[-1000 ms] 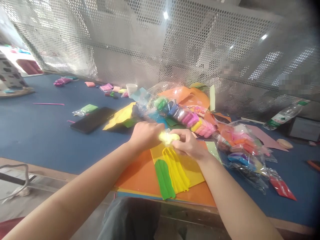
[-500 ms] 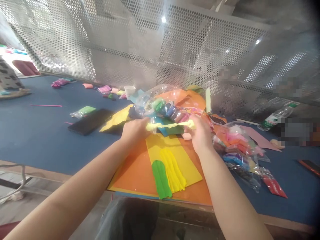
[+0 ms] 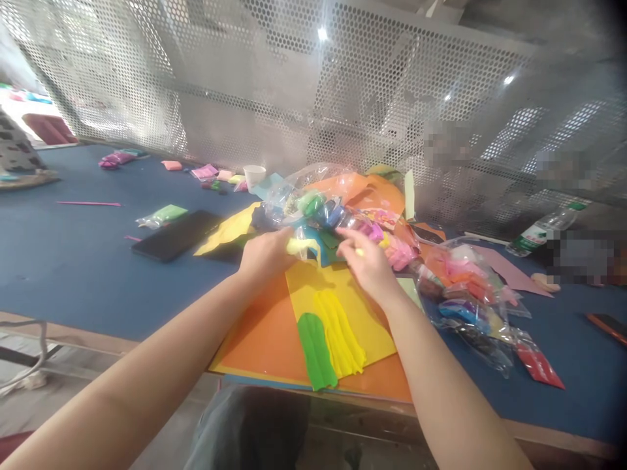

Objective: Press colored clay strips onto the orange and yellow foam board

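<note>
My left hand [image 3: 264, 258] is closed on a lump of pale yellow modelling clay [image 3: 302, 246], and a thin tail of it droops from the fingers. Across a gap, my right hand [image 3: 369, 264] curls around a small pale yellow bit of clay [image 3: 360, 252], most of it hidden. Both hands hover above the far end of a yellow sheet [image 3: 375, 329]. Flattened side by side on that sheet are yellow clay strips [image 3: 339, 333] and a green clay piece [image 3: 317, 352], which reaches past its edge onto an orange sheet [image 3: 259, 333].
Beyond my hands lies a heap of bagged clay [image 3: 313, 203] and crumpled coloured paper. More clay packets [image 3: 470, 281] spread to the right, near a plastic bottle [image 3: 543, 228]. A black phone-like slab [image 3: 176, 236] rests at left. A perforated metal screen [image 3: 274, 85] stands behind the table.
The pale yellow strand stretched between my hands has parted. My right hand has shifted left and turned inward; the left hand has hardly moved.
</note>
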`<state>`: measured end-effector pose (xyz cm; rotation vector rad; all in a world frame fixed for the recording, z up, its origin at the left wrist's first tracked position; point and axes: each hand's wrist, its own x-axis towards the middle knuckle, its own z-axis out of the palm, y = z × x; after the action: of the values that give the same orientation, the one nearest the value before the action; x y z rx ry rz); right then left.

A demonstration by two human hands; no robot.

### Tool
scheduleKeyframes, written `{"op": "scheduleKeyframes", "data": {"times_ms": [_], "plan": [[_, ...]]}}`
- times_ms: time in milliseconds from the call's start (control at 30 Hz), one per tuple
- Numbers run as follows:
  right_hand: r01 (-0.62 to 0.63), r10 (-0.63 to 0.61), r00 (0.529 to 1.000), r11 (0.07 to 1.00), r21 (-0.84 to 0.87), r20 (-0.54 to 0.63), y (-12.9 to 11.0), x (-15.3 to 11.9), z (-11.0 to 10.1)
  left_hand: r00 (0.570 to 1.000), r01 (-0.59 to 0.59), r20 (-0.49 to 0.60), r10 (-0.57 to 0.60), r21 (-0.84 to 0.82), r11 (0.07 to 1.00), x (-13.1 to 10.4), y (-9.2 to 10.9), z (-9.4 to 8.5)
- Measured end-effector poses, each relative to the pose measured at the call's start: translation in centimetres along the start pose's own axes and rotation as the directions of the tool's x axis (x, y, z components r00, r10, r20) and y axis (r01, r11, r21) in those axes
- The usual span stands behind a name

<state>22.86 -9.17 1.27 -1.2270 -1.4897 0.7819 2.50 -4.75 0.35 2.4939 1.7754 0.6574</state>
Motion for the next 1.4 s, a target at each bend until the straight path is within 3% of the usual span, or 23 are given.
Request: {"op": "scheduleKeyframes", "data": {"times_ms": [67,133,200,300,467,500,567,633,667,733,867,1100,1300,1400], "plan": [[-0.003,0.020,0.996,0.979,-0.204,0.084,0.1,-0.5,1.0,1.000,-0.017,0.002,0.017,-0.033,0.999,-0.2,0.4,0.0],[-0.020,0.065,0.986,0.961,-0.276,0.155,-0.1,-0.8,1.1,1.000,-0.025,0.009,0.026,-0.055,0.998,-0.3,0.6,0.0],[-0.013,0.068,0.976,0.967,-0.254,0.208,-0.4,-0.9,0.8,0.999,-0.023,0.022,0.024,-0.057,0.998,-0.3,0.8,0.1],[-0.014,0.038,0.984,0.990,-0.140,0.172,-0.8,-1.0,0.3,0.999,-0.028,0.040,0.030,-0.049,0.998,-0.4,1.0,0.2],[-0.046,0.067,0.969,0.994,-0.095,0.237,-0.7,-1.0,1.0,0.997,-0.044,0.068,0.047,-0.050,0.998,-0.5,1.2,0.2],[-0.053,0.057,0.981,0.998,-0.029,0.188,-0.5,-0.8,0.9,0.996,-0.041,0.075,0.044,-0.048,0.998,-0.5,1.3,0.2],[-0.078,0.086,0.996,0.971,0.225,-0.026,0.0,-0.1,0.2,0.995,-0.032,0.089,0.037,-0.050,0.998,-0.5,1.2,0.2],[0.005,0.179,0.939,0.846,0.534,-0.293,0.5,0.9,-1.2,0.994,-0.022,0.103,0.028,-0.056,0.998,-0.4,1.1,0.2],[0.123,0.198,0.889,0.764,0.634,-0.412,0.7,1.3,-2.0,0.994,-0.018,0.107,0.024,-0.057,0.998,-0.4,1.0,0.2],[0.226,0.255,0.852,0.610,0.760,-0.457,1.0,2.0,-3.4,0.994,-0.013,0.111,0.020,-0.060,0.998,-0.4,0.9,0.2],[0.205,0.315,0.880,0.422,0.883,-0.355,0.9,1.9,-4.2,0.993,-0.018,0.111,0.025,-0.060,0.998,-0.3,0.7,0.4],[0.137,0.287,0.929,0.315,0.939,-0.232,0.4,1.4,-3.0,0.993,-0.010,0.120,0.020,-0.081,0.997,-0.3,0.6,0.5],[0.016,0.181,0.981,0.292,0.956,-0.072,0.5,1.3,-3.2,0.992,-0.022,0.122,0.034,-0.101,0.995,-0.3,0.6,0.5],[-0.028,0.090,0.996,0.398,0.917,-0.009,0.0,0.7,-2.9,0.991,-0.023,0.133,0.036,-0.098,0.995,-0.3,0.8,0.4]]}}
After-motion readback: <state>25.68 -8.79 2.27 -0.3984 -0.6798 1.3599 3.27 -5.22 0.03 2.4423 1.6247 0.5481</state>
